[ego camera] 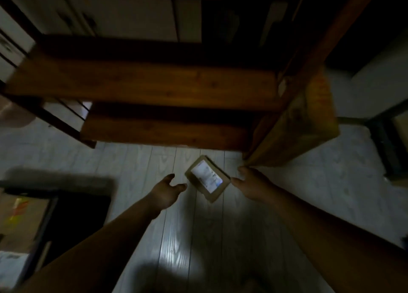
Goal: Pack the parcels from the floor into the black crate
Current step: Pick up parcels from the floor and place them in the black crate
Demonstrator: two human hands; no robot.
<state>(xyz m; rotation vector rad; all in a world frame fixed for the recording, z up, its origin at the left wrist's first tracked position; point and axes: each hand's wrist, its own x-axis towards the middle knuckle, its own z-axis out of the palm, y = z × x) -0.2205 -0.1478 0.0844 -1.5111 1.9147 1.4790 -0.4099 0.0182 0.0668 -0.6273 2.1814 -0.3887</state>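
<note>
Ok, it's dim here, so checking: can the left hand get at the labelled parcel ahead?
Probably yes: the left hand is open just beside the parcel, with only bare floor between them.

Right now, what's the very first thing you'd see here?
A small brown parcel with a white label lies on the pale floor in the middle, just in front of a dark wooden shelf. Two bare arms reach for it: the left hand is open just to its left, and the right hand meets its right corner, though it is too dark to tell if it grips.
</note>
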